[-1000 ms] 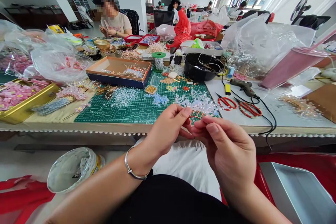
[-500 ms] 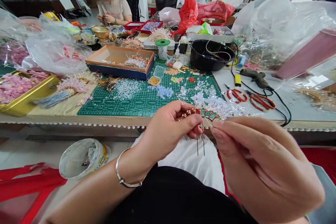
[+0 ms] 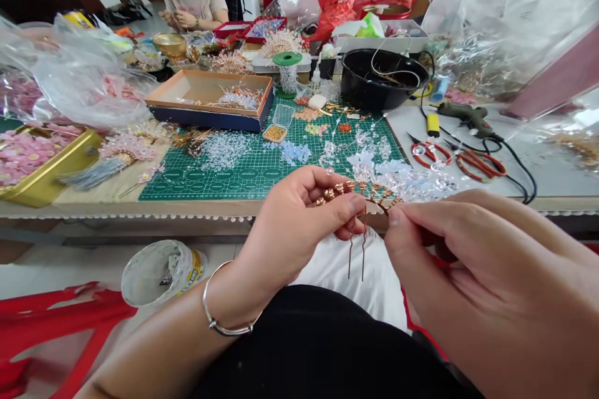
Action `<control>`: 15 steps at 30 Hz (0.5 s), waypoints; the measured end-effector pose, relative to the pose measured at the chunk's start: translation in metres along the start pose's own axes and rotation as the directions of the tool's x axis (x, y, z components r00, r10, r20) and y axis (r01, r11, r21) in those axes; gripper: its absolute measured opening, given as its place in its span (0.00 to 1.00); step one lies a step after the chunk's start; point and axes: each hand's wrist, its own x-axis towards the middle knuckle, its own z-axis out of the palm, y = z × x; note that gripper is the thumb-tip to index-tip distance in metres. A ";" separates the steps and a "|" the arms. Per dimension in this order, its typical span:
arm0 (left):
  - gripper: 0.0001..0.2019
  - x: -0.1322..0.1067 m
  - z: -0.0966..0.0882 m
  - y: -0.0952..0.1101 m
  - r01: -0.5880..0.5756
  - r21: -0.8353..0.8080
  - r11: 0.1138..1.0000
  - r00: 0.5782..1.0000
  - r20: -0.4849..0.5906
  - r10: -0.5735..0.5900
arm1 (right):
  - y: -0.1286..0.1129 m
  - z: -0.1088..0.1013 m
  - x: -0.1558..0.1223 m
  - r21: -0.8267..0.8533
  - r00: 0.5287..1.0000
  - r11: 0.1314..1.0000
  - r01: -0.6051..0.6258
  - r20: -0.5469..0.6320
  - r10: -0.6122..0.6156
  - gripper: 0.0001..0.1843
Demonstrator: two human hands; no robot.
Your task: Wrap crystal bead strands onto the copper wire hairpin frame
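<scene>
The hairpiece (image 3: 341,188) is clamped between thumb and fingers of the left hand (image 3: 299,218), held on the near side of the table (image 3: 224,207). Long axis is set left to right; two wire prongs (image 3: 349,259) are pointed down. Its right end is met by the right hand (image 3: 482,274), thumb and forefinger pinched together; what is gripped there cannot be told. Its middle is partly covered by the left thumb. Just beyond, clear beads (image 3: 412,184) are heaped by the green mat (image 3: 196,184). Farther right, red-handled pliers (image 3: 477,157) and a glue gun (image 3: 461,113) are laid.
</scene>
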 end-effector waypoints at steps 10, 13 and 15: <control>0.12 -0.001 0.003 -0.001 0.011 0.053 0.999 1.000 -0.027 -0.009 | 0.005 0.002 0.000 0.018 0.999 0.999 -0.043 0.027 0.043 0.12; 0.11 -0.002 0.004 -0.001 0.006 0.070 0.998 0.999 -0.037 -0.004 | 0.006 0.002 0.000 0.019 0.998 0.999 -0.047 0.034 0.046 0.11; 0.11 -0.002 0.005 -0.002 -0.004 0.081 0.997 0.999 -0.034 0.007 | 0.006 0.002 0.001 0.018 0.998 0.999 -0.051 0.040 0.050 0.11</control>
